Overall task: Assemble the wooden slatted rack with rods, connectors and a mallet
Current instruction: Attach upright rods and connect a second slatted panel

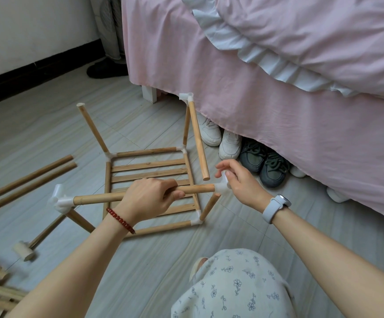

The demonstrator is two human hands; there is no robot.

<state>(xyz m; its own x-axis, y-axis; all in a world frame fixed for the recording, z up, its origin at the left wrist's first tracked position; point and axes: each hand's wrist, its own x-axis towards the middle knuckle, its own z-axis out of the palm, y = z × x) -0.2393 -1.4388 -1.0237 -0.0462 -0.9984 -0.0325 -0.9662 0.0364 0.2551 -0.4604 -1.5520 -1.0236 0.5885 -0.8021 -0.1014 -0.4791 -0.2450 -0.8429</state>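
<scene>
Fingers of left hand (150,196) wrap horizontal rod (101,199); right hand (237,182) pinches white connector (222,186) at rod end. Step: seating connector. Next: push home over near-right upright (210,206).

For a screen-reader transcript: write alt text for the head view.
A left hand grips a wooden rod while the right hand fits a white connector onto its end, above a slatted rack base; a mallet lies left.

Slatted rack frame (150,180) flat on floor, uprights at corners. Horizontal rod (108,198) raised at near side, left end seated in white connector (60,199), right end at another white connector (223,185). Mallet (25,250) lying near left; two spare rods (28,182) far left.
</scene>
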